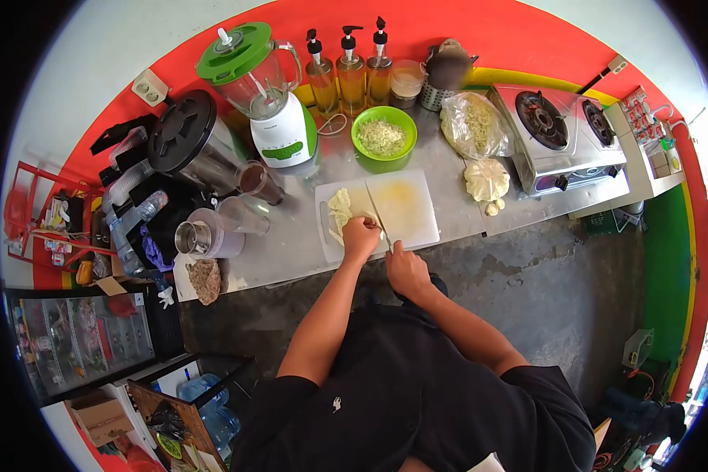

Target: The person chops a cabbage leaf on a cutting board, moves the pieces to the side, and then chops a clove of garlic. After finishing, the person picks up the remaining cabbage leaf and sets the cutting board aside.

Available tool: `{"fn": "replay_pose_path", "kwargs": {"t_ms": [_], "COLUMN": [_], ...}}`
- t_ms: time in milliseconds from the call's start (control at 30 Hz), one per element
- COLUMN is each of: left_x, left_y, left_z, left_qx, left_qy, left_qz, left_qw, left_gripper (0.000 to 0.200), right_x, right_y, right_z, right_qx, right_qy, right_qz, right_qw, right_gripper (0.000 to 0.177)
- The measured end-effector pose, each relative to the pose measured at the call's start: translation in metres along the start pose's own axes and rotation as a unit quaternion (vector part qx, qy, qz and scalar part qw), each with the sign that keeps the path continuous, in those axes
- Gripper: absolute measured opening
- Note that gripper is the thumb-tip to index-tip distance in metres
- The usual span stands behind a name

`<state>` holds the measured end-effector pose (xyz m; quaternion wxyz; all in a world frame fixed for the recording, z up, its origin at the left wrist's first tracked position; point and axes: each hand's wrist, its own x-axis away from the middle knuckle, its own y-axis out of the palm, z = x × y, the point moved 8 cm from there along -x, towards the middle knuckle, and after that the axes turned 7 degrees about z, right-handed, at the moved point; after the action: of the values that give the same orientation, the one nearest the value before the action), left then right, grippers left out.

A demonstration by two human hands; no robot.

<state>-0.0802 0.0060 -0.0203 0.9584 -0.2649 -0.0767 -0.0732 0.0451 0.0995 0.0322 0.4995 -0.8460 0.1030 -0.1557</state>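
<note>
A white cutting board (423,206) lies near the counter's front edge, stained yellow on its right half. Pale, leafy pieces that look like cabbage (339,209) lie on its left side. Over the board's front part, my left hand (361,237) is closed with its fingers bent, a bit of the same pale stuff showing at the fingertips. My right hand (407,269) is wrapped round the handle of a knife (376,206), whose blade points away from me across the board. Behind the board stands a lime-green bowl (410,128) holding finely chopped pale pieces.
A blender (282,130) and several pump bottles (352,79) stand along the wall. To the right are a plastic bag of shreds (477,126), a cream-coloured bundle (487,181) and a two-burner stove (560,134). Cups and a pitcher (226,234) crowd the left.
</note>
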Motion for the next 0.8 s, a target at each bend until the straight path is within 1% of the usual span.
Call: {"fn": "replay_pose_path", "kwargs": {"t_ms": [67, 200, 267, 300, 367, 467, 567, 667, 800], "left_x": [-0.001, 0.008, 0.011, 0.012, 0.014, 0.013, 0.011, 0.011, 0.007], "left_y": [0.000, -0.016, -0.022, -0.023, -0.029, -0.028, -0.028, -0.027, -0.022], "left_z": [-0.007, 0.008, 0.016, 0.014, 0.017, 0.012, 0.010, 0.014, 0.005], "left_qx": [0.024, 0.010, -0.021, -0.020, -0.025, -0.007, -0.002, -0.027, -0.008], "left_qy": [0.009, 0.033, 0.076, 0.075, 0.102, 0.089, 0.094, 0.098, 0.105], "left_qz": [0.011, 0.036, 0.054, 0.055, 0.092, 0.072, 0.073, 0.085, 0.104], "left_qw": [1.000, 0.999, 0.995, 0.995, 0.990, 0.993, 0.993, 0.991, 0.989], "left_gripper": [0.016, 0.016, 0.015, 0.015, 0.016, 0.016, 0.015, 0.013, 0.013], "right_x": [-0.001, -0.001, -0.001, -0.001, -0.001, 0.000, 0.002, 0.002, 0.002], "right_y": [-0.003, 0.007, 0.008, 0.008, 0.006, 0.007, 0.008, 0.009, 0.012], "right_z": [0.002, 0.003, 0.000, -0.002, -0.004, -0.008, -0.013, -0.013, -0.014], "right_qx": [-0.023, -0.023, -0.025, -0.025, -0.015, 0.000, 0.028, 0.039, 0.035], "right_qy": [0.018, 0.005, 0.003, 0.002, 0.001, -0.014, -0.029, -0.042, -0.040], "right_qz": [0.020, -0.001, 0.005, 0.005, -0.003, 0.006, -0.005, 0.017, 0.018], "right_qw": [0.999, 1.000, 1.000, 1.000, 1.000, 1.000, 0.999, 0.998, 0.998], "right_gripper": [0.030, 0.030, 0.029, 0.029, 0.029, 0.029, 0.029, 0.029, 0.029]}}
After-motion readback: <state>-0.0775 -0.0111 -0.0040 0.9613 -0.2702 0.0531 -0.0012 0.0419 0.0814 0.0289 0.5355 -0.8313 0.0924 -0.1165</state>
